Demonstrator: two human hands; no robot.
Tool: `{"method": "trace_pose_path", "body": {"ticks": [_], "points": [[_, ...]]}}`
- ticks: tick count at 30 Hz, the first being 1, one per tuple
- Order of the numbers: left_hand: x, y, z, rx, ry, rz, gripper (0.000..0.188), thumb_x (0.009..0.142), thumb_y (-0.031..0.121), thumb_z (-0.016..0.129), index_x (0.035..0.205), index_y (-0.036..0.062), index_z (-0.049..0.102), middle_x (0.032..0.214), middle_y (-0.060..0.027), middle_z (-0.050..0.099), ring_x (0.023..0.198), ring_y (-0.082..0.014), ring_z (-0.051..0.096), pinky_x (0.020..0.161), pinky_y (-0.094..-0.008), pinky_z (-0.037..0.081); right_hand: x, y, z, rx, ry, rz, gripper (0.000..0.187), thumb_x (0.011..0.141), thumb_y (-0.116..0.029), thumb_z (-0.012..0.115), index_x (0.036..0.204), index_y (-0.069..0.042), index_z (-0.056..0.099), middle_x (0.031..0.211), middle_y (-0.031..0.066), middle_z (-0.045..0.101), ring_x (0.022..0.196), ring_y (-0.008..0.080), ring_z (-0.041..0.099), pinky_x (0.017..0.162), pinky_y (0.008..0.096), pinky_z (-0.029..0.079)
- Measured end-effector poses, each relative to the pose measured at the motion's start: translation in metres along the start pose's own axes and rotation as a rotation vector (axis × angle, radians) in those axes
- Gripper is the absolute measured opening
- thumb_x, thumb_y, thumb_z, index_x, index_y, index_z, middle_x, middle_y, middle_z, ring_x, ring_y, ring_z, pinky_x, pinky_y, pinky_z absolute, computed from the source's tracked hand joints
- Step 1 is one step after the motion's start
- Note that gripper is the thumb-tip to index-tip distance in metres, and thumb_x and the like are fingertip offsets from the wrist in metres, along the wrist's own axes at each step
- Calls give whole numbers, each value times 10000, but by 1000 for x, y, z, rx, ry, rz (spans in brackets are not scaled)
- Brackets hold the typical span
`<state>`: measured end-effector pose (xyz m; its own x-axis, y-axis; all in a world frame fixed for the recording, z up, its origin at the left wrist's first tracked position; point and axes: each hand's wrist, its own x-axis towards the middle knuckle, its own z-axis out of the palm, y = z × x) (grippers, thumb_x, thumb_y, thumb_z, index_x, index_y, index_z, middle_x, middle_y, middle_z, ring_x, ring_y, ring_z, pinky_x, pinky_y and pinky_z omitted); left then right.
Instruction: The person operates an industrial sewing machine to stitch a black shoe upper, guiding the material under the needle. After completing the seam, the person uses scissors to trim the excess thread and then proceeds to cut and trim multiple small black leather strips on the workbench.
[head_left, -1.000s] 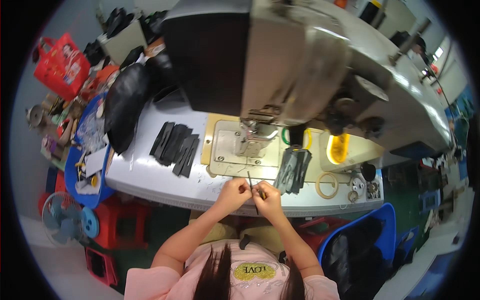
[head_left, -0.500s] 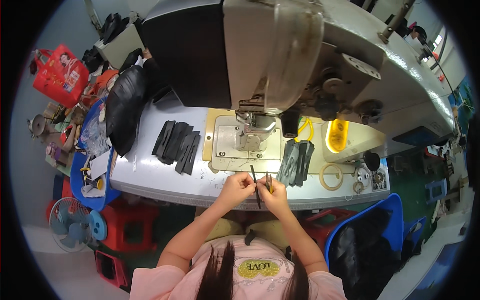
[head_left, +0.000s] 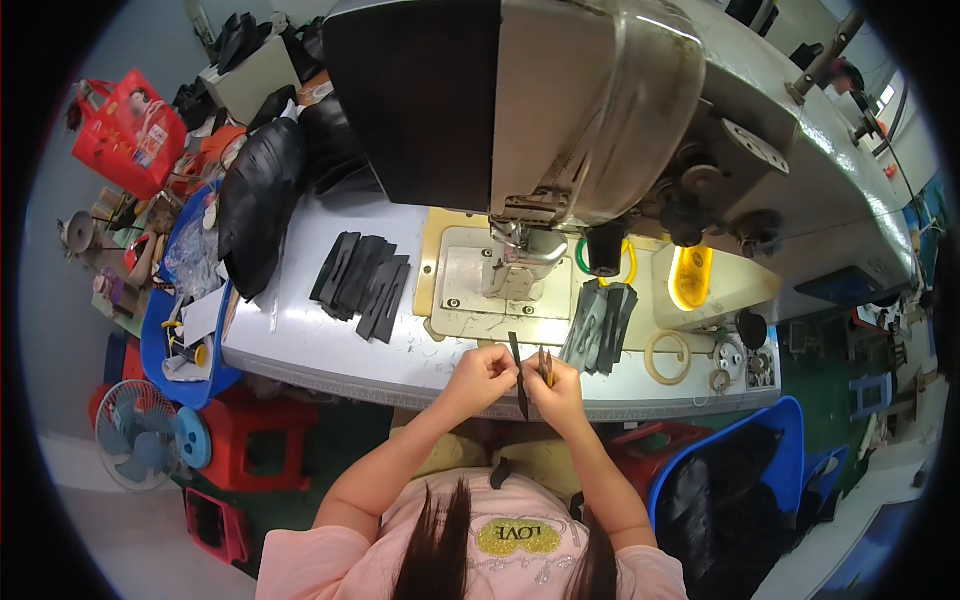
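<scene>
At the front edge of the sewing machine table, a narrow black strip (head_left: pixel 515 346) stands nearly lengthwise between my hands. My left hand (head_left: pixel 482 382) is closed in a pinch against its left side. On its right side, my right hand (head_left: pixel 556 392) is closed round a small pair of yellow-and-dark thread snips (head_left: pixel 546 366), tips pointing away from me, and its fingertips touch the strip. Beyond my hands is the sewing machine's needle plate (head_left: pixel 505 325). A row of black slotted pieces (head_left: pixel 362 282) lies to the left, and another bundle of dark slotted pieces (head_left: pixel 602 325) to the right.
The sewing machine head (head_left: pixel 560 110) hangs over the table. A tape roll (head_left: pixel 667 358) and bobbins (head_left: pixel 727 352) lie at the right. A blue bin (head_left: pixel 790 440) of black material stands lower right. Stuffed black bags (head_left: pixel 262 205) sit at the left, above a fan (head_left: pixel 140 432) and red stool (head_left: pixel 245 440).
The view has shifted slightly, so the machine sits a little further right in the picture. Both hands stay at the strip, which is turned slightly; their grip looks the same.
</scene>
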<state>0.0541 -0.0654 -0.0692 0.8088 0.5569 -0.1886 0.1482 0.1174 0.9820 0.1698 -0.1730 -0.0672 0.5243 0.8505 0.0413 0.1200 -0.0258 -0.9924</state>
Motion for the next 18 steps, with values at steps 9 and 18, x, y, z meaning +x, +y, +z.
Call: {"method": "trace_pose_path", "body": {"ticks": [9,18], "points": [[4,-1,-3,122,-34,42,57,787,-8,582,763,-26,534,709,-24,574,645,-59,546,553,-207,446,2,-6,1,-142,33,-200,39,767,50,541,732,37,553,636,56,511,555,113,470,513,254,374],[2,0,-3,197,-48,76,42,805,-10,558,776,-30,536,712,-30,570,655,-65,554,555,-213,447,0,-3,1,-230,46,-244,29,742,72,575,768,74,561,692,135,562,582,210,551,549,289,435]]}}
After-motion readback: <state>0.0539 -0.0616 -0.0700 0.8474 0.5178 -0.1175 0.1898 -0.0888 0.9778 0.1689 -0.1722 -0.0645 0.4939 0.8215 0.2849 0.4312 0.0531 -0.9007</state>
